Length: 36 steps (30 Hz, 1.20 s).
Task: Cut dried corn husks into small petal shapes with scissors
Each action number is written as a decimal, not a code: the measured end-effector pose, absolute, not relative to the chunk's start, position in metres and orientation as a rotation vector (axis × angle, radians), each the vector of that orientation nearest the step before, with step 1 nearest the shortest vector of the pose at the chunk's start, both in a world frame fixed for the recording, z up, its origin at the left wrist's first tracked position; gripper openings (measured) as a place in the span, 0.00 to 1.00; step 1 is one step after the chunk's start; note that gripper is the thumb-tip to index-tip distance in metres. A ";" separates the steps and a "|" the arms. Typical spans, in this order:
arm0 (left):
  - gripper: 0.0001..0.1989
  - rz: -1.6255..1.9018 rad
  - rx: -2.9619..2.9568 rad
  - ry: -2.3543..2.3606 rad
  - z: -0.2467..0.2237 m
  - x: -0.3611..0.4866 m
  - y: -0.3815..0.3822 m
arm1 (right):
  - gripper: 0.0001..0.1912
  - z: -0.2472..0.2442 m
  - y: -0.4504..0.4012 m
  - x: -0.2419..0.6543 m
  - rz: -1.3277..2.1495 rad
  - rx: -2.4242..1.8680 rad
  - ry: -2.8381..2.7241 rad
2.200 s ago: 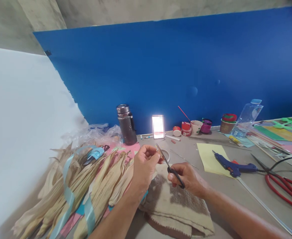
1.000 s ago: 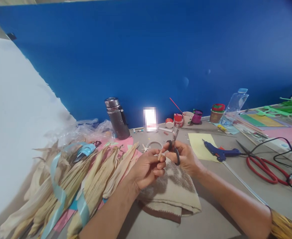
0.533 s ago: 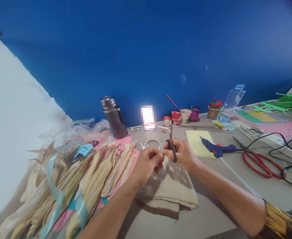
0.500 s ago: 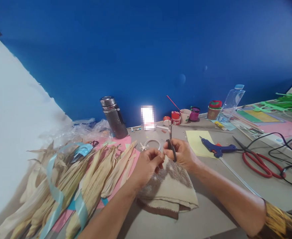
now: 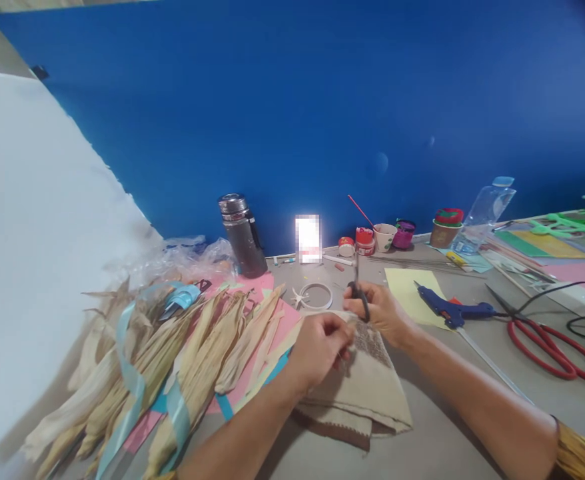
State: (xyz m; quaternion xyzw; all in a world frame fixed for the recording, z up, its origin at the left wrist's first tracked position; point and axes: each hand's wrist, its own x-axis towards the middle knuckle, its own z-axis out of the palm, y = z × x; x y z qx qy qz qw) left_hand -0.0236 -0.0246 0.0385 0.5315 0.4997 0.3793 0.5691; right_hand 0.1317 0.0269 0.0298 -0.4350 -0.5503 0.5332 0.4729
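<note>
Your right hand held the small scissors, its fingers wrapped about the dark handle loops and the thin metal blades pointing up and away from you, above the table; they looked light, stiff and smooth, likely easy to steer when gripped by the loops and best not touched along the blades; your left hand was curled, its fingertips bunched narrowly together over the folded towel, and I could not tell whether anything small was pinched there, the tips being partly hidden and blurred; that towel looked soft, limp and grippy, cream with a brown patch and a stitched edge, probably best lifted by its folded hem; to your left the dried husks lay in a long, ribbed, papery heap, light and seemingly brittle, safest held near their thicker ends; a glossy blue ribbon curled slackly across them; beyond your hands sat a smooth pale ring, and farther back a dark flask, rigid and rounded; to your right the blue glue gun, hard plastic, rested partly on yellow paper.
</note>
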 end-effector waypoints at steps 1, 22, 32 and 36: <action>0.09 0.778 1.324 1.162 0.039 -0.024 -0.030 | 0.16 0.029 0.030 0.134 1.264 -1.085 -1.324; 0.08 0.598 2.026 1.852 0.061 -0.107 0.031 | 0.16 0.026 0.038 0.138 1.219 -1.151 -1.430; 0.02 0.357 1.881 1.550 0.067 -0.112 -0.001 | 0.18 0.024 0.030 0.128 1.271 -1.154 -1.500; 0.04 0.392 1.861 1.537 0.071 -0.118 -0.003 | 0.19 0.019 0.028 0.128 1.248 -1.147 -1.552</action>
